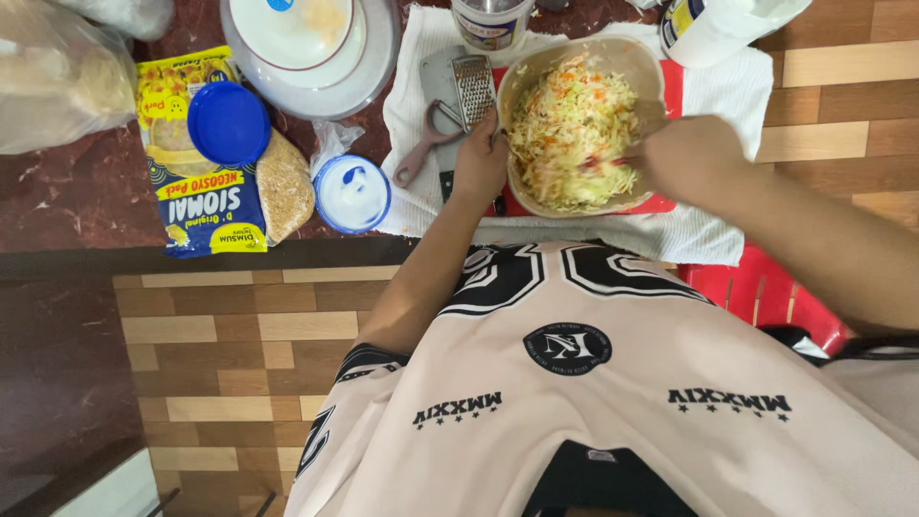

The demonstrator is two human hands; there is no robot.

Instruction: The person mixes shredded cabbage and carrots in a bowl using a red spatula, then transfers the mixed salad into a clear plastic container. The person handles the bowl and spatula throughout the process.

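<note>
The left hand [479, 158] grips the rim of the bowl [536, 72] on the white towel [708, 235] — the right hand [684, 158], closed, is in the shredded salad [570, 129], perhaps around a blurred utensil.

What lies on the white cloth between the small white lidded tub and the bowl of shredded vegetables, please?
In the head view, a metal grater and a pink-handled peeler lie on the white cloth there, and the left hand grips the rim of the bowl, right of the tub.
</note>
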